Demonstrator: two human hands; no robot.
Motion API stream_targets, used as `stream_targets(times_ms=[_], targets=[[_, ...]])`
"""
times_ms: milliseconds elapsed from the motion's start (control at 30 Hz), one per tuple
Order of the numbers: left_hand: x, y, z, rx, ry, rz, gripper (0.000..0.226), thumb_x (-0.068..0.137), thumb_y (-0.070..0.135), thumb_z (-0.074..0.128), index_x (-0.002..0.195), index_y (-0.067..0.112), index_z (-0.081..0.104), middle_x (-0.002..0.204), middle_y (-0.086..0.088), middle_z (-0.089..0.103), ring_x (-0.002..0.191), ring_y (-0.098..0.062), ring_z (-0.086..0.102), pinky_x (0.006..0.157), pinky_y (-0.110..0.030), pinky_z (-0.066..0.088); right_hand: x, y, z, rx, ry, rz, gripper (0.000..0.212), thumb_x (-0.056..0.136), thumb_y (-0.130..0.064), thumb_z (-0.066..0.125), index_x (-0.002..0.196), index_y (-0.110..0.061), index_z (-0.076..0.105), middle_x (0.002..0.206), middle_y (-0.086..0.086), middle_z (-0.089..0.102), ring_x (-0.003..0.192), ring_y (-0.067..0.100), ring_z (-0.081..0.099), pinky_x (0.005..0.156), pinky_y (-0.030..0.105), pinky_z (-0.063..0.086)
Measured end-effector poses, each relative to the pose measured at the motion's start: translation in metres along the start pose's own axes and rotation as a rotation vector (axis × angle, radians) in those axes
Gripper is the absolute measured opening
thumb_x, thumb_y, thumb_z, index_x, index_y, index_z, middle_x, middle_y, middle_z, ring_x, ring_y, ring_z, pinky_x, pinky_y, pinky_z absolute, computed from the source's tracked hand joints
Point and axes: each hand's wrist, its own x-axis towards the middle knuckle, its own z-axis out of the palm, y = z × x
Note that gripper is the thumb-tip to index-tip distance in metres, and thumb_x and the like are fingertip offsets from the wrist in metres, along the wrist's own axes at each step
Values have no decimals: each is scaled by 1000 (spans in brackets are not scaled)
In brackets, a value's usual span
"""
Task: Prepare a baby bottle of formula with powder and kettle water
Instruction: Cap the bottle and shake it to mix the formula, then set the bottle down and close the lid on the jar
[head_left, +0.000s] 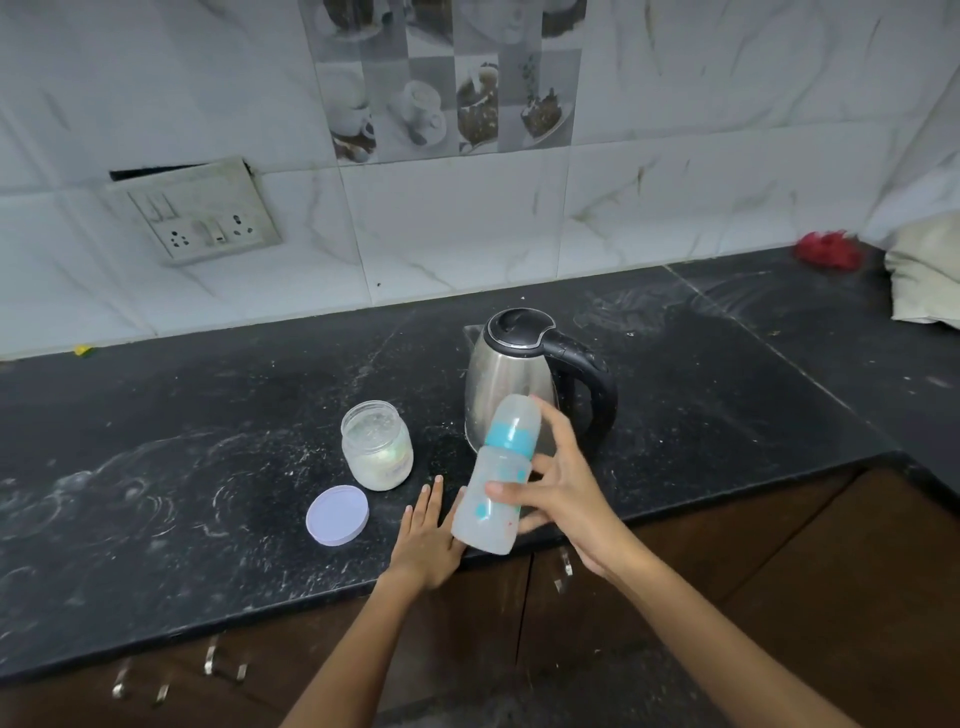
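Held tilted above the front edge of the black speckled stone worktop (208, 415): a translucent plastic baby bottle with a turquoise collar and clear cap (496, 475), just in front of the stainless-steel electric kettle with a black lid and handle (524, 379). Probably light and fairly stiff, smooth enough to slip if wet; best gripped around the straight lower body, not the cap, which may pull off. Right hand (563, 493) wrapped around the bottle's middle, thumb across the near side, other fingers curled behind and partly blurred. Left hand (428, 535) flat on the worktop beside the bottle's base, fingers straight and close together, holding nothing; contact with the bottle impossible to tell. Left of the hands, an open glass jar of pale powder (376, 447), its round lilac lid (337, 515) lying flat nearby.
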Motion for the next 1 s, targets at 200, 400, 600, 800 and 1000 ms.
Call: stream_targets(times_ms=[200, 400, 600, 800, 1000], targets=[[5, 1, -1, 3, 5, 10, 58, 103, 43, 19, 151, 28, -10, 158, -5, -24, 146, -21, -21, 119, -42, -7, 19, -2, -3, 195, 324, -157, 96, 80, -2, 74, 145, -45, 17, 125, 6, 59, 105, 19, 67, 70, 50, 61], [1, -2, 4, 11, -6, -1, 59, 103, 43, 19, 150, 28, -13, 157, -4, -26, 146, -22, -22, 119, -43, -7, 14, 36, -5, -243, 156, -216, 100, 73, -8, 82, 141, -49, 20, 133, -13, 50, 115, 10, 61, 88, 33, 57], [3, -1, 3, 1, 9, 0, 57, 103, 44, 18, 150, 32, -11, 158, -3, -26, 146, -21, -22, 119, -42, -7, 32, 79, -10, -542, 203, -252, 111, 74, -12, 81, 141, -57, 5, 149, -1, 40, 133, 21, 47, 105, 50, 44], [2, 0, 4, 10, 26, 1, 58, 103, 44, 18, 150, 29, -12, 158, -4, -25, 147, -21, -21, 120, -42, -6, 42, 109, -8, -557, 234, -229, 90, 73, -10, 81, 136, -42, 26, 136, -10, 45, 128, 14, 49, 104, 45, 46], [-6, -3, 6, -71, 149, 56, 61, 103, 40, 27, 152, 25, -5, 161, -7, -13, 149, -22, -11, 120, -39, -1, 18, 119, -7, -734, 445, -370, 71, 72, -18, 84, 131, -16, 44, 124, -2, 53, 111, 9, 54, 88, 32, 54]])
